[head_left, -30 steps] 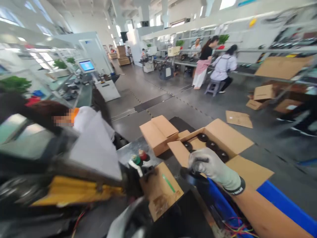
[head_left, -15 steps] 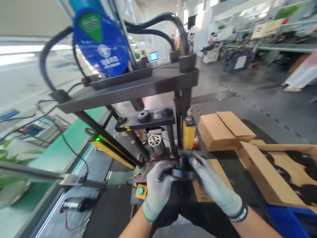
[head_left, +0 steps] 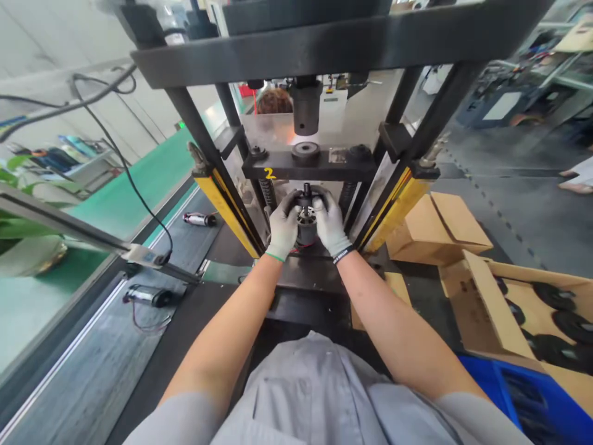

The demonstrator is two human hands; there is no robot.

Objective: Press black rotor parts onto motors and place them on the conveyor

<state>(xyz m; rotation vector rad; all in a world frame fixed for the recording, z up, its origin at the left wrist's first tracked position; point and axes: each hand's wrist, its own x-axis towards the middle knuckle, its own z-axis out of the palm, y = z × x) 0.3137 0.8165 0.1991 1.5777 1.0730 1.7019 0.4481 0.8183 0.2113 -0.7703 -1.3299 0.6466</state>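
Note:
Both my gloved hands reach into a black press machine [head_left: 324, 37]. My left hand [head_left: 283, 224] and my right hand [head_left: 330, 222] grip a black round part [head_left: 306, 199] from either side, on top of a motor [head_left: 306, 230] that stands in the press bed. A black ram [head_left: 306, 110] hangs straight above, over a plate marked "2" [head_left: 309, 164]. Yellow light-curtain bars [head_left: 222, 207] flank the opening on both sides.
An open cardboard box [head_left: 477, 303] with several black round parts lies at the right, next to a closed box [head_left: 445, 225] and a blue bin [head_left: 523, 389]. Two motors [head_left: 199, 219] lie on the grey conveyor at the left. A green surface lies beyond.
My view swung from the box at the right to the press. My right hand carried the black part over, my left hand joined it, and both moved forward into the press.

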